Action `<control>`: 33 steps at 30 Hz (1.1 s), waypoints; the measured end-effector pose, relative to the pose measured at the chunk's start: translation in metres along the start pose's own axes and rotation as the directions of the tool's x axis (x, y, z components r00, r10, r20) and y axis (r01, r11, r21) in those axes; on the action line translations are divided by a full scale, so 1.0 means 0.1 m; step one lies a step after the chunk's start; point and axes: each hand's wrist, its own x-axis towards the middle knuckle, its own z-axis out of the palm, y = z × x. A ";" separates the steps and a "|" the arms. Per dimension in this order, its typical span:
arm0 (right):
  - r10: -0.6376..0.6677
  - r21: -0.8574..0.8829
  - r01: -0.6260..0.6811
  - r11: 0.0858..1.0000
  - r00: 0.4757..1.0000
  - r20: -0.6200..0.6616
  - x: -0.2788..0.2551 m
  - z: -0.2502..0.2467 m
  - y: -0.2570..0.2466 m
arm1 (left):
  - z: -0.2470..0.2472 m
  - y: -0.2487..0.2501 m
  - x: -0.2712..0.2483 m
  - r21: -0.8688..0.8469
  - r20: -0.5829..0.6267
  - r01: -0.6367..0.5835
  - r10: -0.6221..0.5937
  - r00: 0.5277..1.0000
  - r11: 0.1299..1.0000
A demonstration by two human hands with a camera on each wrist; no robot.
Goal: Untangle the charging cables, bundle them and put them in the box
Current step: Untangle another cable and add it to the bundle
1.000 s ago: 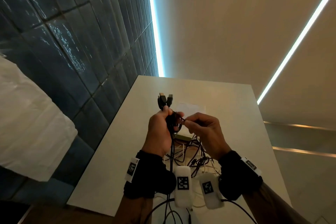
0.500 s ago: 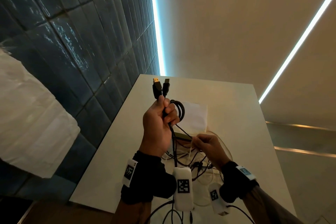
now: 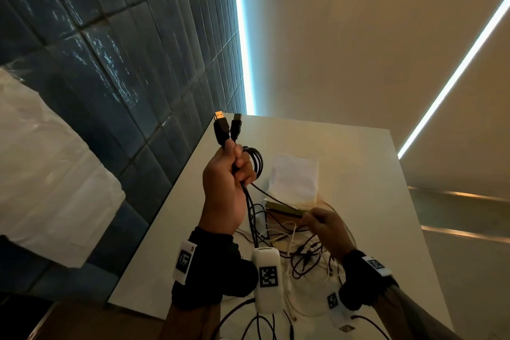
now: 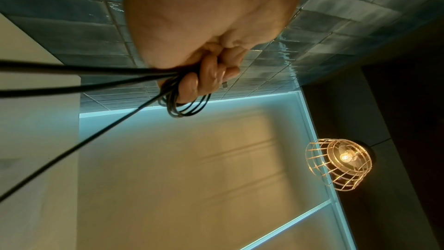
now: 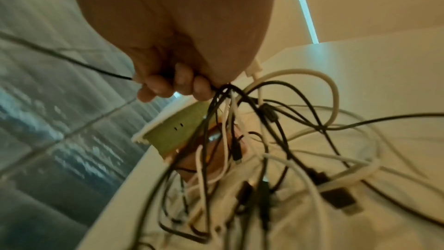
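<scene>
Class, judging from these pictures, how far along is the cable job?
Done: little; a few loops of black cable sit coiled in the left hand. In hand: the right hand pulls strands from the tangle. Left: finishing the coil, every other cable, boxing in the box.

The left hand (image 3: pixel 225 190) grips a coiled black cable (image 3: pixel 255 164) above the worktop (image 3: pixel 358 174), while the right hand (image 3: pixel 327 229) pinches a strand over the tangled cables (image 3: pixel 306 254) near the front edge.

Home-like room: blue tiled wall (image 3: pixel 110 63), cage lamp (image 4: pixel 338 164).
</scene>
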 end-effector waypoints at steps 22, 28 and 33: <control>-0.013 0.391 -0.056 0.919 0.985 0.172 -0.18 -0.03 -0.61 | 0.28 -0.20 -0.03 -0.177 0.014 0.119 -0.118 0.993 0.977; 0.104 0.296 -0.168 0.940 0.970 0.220 -0.23 0.02 -0.11 | 0.20 -0.14 -0.05 -0.129 0.077 0.034 -0.025 0.997 0.991; 0.151 0.148 -0.171 0.974 0.979 0.137 -0.25 0.02 0.17 | 0.15 -0.03 -0.04 -0.091 0.079 -0.008 0.015 0.997 0.996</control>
